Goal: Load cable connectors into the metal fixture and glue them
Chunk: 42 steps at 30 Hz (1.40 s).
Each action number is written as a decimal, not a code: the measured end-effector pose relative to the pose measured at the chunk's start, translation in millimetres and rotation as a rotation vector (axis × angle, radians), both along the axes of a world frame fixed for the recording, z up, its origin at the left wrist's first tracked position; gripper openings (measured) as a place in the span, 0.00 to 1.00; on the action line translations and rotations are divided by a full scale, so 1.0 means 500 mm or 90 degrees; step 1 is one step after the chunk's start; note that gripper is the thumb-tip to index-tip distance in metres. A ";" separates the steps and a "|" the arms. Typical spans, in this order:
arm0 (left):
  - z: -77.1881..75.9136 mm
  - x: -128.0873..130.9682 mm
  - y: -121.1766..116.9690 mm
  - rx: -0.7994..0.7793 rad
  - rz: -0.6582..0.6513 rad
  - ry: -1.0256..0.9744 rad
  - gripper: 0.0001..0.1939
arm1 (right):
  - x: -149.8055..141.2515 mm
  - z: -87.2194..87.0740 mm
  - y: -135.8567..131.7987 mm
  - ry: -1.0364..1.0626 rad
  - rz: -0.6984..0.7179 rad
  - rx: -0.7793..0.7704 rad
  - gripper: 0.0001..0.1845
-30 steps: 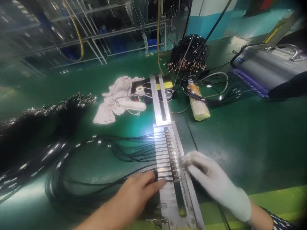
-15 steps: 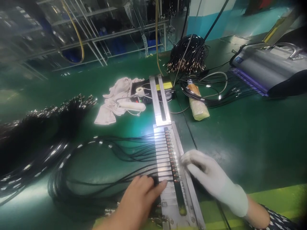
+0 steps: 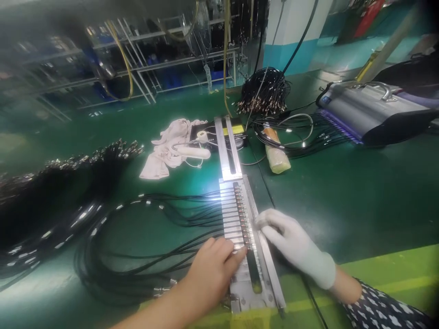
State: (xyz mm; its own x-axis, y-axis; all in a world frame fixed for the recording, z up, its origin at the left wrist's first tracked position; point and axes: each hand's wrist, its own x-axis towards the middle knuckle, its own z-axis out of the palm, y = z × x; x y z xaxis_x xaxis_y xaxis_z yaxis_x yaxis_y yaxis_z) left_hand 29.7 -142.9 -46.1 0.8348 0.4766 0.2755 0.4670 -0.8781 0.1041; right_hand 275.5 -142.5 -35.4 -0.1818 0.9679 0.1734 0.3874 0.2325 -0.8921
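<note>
A slotted metal fixture point(image 3: 240, 274) lies lengthwise before me, with several thin black cables point(image 3: 192, 222) in its grooves. Their stripped ends, some reddish, reach over the dark central slot point(image 3: 254, 269). My bare left hand point(image 3: 214, 269) bends over the fixture's left side, fingers closed at a black cable and thumb stretched to the slot's edge. The fingertips are partly hidden. On the right, my white-gloved right hand point(image 3: 297, 244) rests at the metal rail point(image 3: 263, 242), thumb and fingers drawn together; whatever they pinch is too small to make out.
A cable bundle point(image 3: 30, 219) lies left, another point(image 3: 264, 91) at the back. Behind the fixture are a black control box point(image 3: 206, 132), a pale cloth point(image 3: 159, 160) and a white handle point(image 3: 194, 152). A wrapped roll point(image 3: 278, 157) and a grey machine point(image 3: 363, 109) stand right.
My left hand has shifted up and right along the fixture, its thumb now closer to the slot. My right hand stays by the rail. The whole view has moved slightly.
</note>
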 end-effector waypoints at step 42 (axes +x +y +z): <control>0.064 0.009 -0.007 -0.237 0.042 -0.054 0.16 | 0.007 0.019 -0.025 0.001 0.007 -0.028 0.11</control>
State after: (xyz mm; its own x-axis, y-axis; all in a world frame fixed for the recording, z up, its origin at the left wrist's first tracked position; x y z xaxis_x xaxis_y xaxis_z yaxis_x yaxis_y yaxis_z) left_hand 34.1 -146.5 -14.2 0.7811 0.6087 0.1393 0.4972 -0.7412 0.4509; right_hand 279.0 -155.0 -26.1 -0.1928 0.9724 0.1316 0.3828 0.1980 -0.9024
